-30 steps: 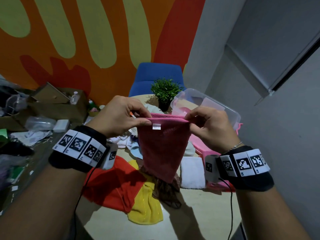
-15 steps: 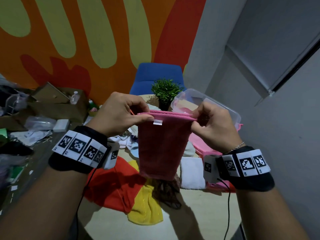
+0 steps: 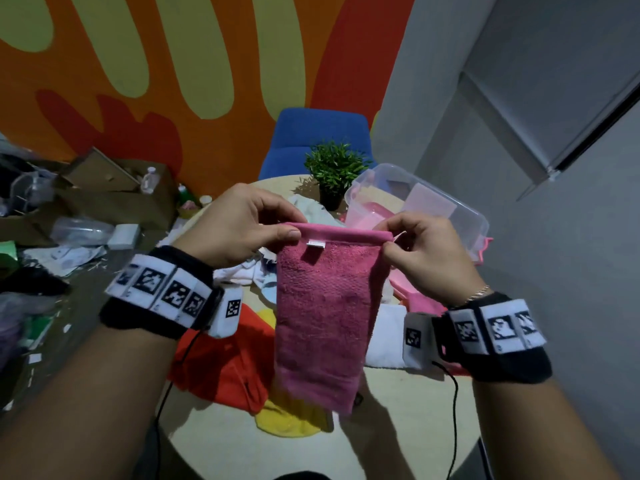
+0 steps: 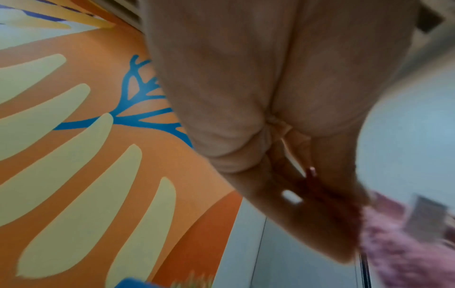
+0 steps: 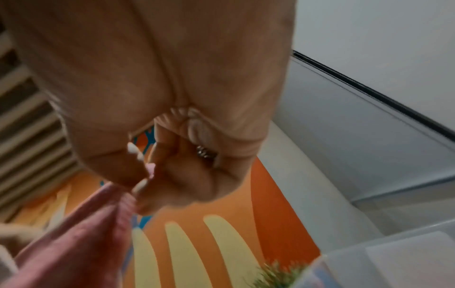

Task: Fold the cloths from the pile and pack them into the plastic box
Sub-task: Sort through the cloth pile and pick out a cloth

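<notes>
We're up in the air with the pink cloth (image 3: 325, 313), held out in front of us above the round table (image 3: 398, 420). Our left hand (image 3: 239, 226) pinches the top left corner, thumb pressed flat along the hem, fingers curled behind. Our right hand (image 3: 422, 251) pinches the top right corner, thumb and fingertips bunched tight on the edge. Between the two grips the top hem runs straight, and a small white label (image 3: 316, 244) sits just under it, nearer the left hand. The cloth hangs down long and narrow, its lower edge dangling above the pile of cloths (image 3: 242, 358) on the table: a red one, a yellow one (image 3: 294, 420) under it, a white one (image 3: 384, 337) to the right, more pale pieces behind.

The left wrist view gives us a blurred palm (image 4: 246, 87) with the pink fabric (image 4: 399, 249) fuzzy at the fingertips. The right wrist view shows the right hand's fingers (image 5: 172, 175) curled in, the cloth (image 5: 74, 243) stretching away below.

The plastic box (image 3: 446, 206) sits at the far right of the table, clear-walled and open, with something pink inside, its pink lid (image 3: 485, 247) beneath or beside it, we cannot tell which. A small potted plant (image 3: 334, 171) stands just left of the box, a blue chair (image 3: 318, 140) beyond it against the orange painted wall (image 3: 207, 81). Cardboard and clutter (image 3: 86, 209) lie off to the left.
</notes>
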